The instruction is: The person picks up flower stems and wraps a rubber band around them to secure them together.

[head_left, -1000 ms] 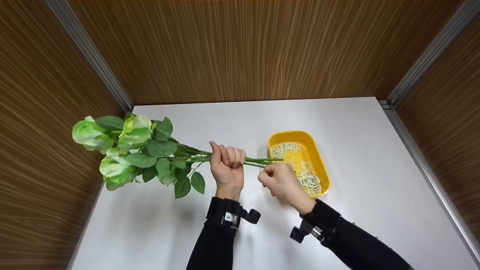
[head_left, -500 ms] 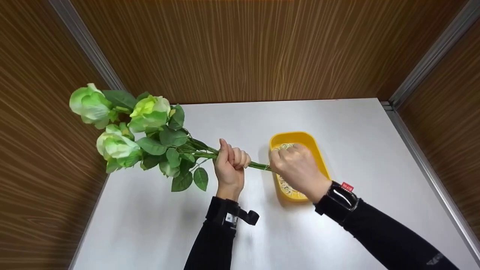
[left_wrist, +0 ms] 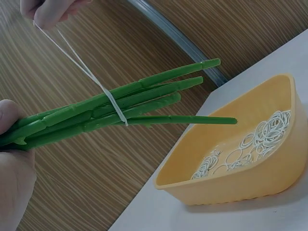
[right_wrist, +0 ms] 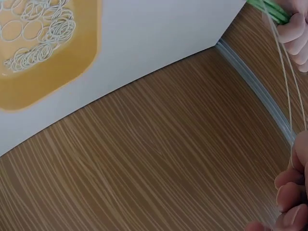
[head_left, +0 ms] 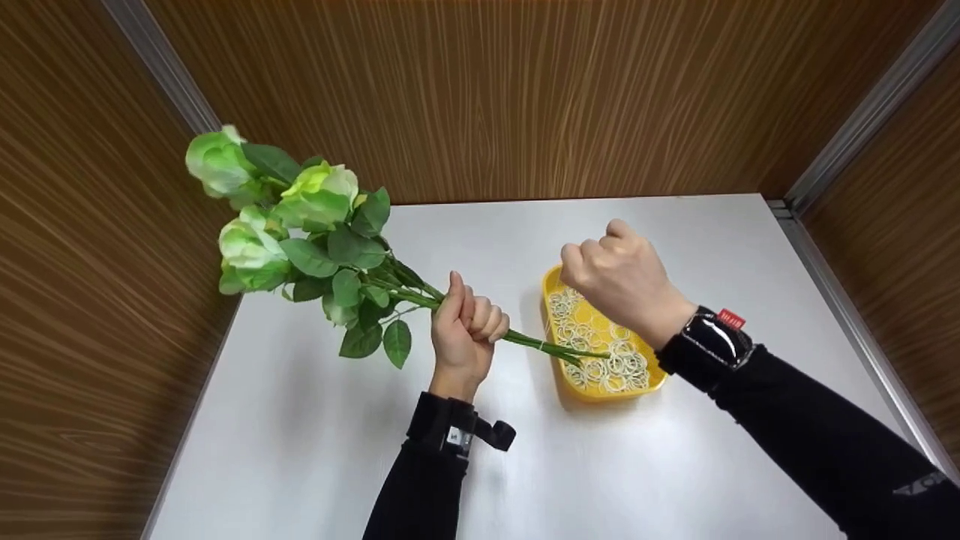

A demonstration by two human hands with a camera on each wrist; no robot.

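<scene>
left wrist: green stems [left_wrist: 120, 108], white band-wrapped [left_wrist: 114, 107]

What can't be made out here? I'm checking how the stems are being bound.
- Right hand fingers: head view shows only its back; wrist views crop them.
- Rubber band round the stems: number of wraps too fine.
- Bands in the yellow tray: too small to count.

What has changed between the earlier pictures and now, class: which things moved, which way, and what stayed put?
The right hand rose from the stem ends, up and away over the yellow tray, stretching the rubber band looped round the stems. The flower bunch tilted further upward. The left hand kept its grip on the stems; the tray stayed on the white table.
</scene>
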